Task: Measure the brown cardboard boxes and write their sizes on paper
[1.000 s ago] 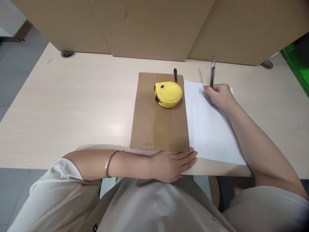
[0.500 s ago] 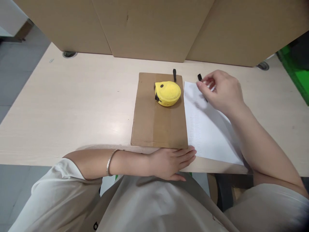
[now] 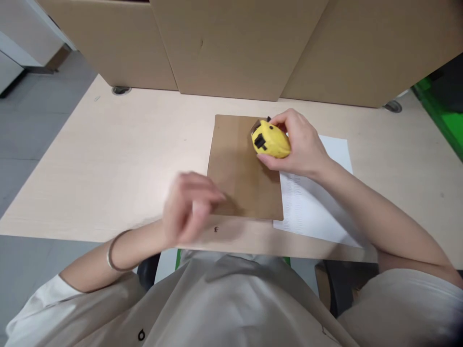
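Shirt: loose, pale grey-beige cloth top [image 3: 231, 303], softly creased, at six o'clock as I look
Marking: small black ring-shaped print [image 3: 141, 335], seven o'clock
Sleeves: short, plain; left sleeve [image 3: 50, 313] at eight, right sleeve [image 3: 401, 308] at four
Bracelet: slim silvery band [image 3: 109, 258], eight o'clock

One head-worn camera looks forward and down from above the shirt [image 3: 231, 308] across the nearby desk [image 3: 159, 144].

Tape measure [image 3: 277, 143]: is showing smooth plastic above the board
Board [image 3: 242, 180]: is showing matt cardboard
Paper [image 3: 311, 207]: is looking matt beside the board
Table [image 3: 152, 149]: is looking like faintly shining wood
Shirt [image 3: 224, 308]: is looking like matt cloth
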`<state>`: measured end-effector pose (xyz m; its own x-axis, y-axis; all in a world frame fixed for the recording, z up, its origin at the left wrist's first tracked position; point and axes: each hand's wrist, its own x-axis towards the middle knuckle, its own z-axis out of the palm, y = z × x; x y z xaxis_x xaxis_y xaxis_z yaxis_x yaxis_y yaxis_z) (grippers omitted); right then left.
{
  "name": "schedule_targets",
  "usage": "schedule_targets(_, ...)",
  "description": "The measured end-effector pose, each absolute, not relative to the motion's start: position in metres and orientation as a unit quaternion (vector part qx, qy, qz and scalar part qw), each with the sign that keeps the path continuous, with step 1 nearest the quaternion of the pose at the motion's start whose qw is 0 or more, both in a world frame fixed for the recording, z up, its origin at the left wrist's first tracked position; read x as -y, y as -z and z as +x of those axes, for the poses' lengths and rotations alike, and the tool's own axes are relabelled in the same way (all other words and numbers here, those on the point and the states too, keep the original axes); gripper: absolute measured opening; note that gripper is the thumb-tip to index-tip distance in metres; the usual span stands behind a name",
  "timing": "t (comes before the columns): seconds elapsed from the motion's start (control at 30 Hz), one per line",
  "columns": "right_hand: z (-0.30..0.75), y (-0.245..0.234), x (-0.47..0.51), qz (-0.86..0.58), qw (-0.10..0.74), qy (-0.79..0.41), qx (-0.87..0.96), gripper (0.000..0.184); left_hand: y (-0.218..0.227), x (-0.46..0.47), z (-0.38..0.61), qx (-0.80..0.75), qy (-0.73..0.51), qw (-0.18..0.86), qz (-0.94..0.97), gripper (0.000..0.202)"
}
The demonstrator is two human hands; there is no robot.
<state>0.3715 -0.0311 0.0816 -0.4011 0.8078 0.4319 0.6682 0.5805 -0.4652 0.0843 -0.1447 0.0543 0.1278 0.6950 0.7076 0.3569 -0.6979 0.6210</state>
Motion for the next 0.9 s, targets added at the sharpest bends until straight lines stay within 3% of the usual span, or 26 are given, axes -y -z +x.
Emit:
schedule_targets(0.07,0.373,-0.084,0.043,-0.442,0.368,-0.183,0.797,0.046,-0.035,0.129,0.067,-0.427,-0.605,0.173,0.65,0.021)
schedule_targets(0.13,0.371,-0.087,0.059,-0.455,0.379,-0.214,0.777,0.046,-0.015,0.114,0.057,-0.514,-0.539,0.255,0.617,0.024)
schedule_targets(0.23,0.364,-0.087,0.082,-0.514,0.329,-0.195,0.768,0.056,0.004,0.103,0.052,-0.582,-0.419,0.323,0.618,0.034)
schedule_targets(0.4,0.362,-0.079,0.103,-0.542,0.274,-0.22,0.763,0.061,0.006,0.102,0.06,-0.562,-0.371,0.342,0.655,0.043)
schedule_targets(0.63,0.376,-0.069,0.104,-0.534,0.329,-0.242,0.74,0.059,-0.012,0.108,0.08,-0.558,-0.376,0.404,0.62,0.068)
schedule_targets(0.83,0.386,-0.066,0.108,-0.542,0.38,-0.263,0.702,0.061,-0.032,0.125,0.102,-0.49,-0.432,0.54,0.531,0.065)
schedule_targets(0.9,0.388,-0.062,0.108,-0.539,0.403,-0.298,0.677,0.067,-0.032,0.126,0.104,-0.468,-0.454,0.542,0.53,0.074)
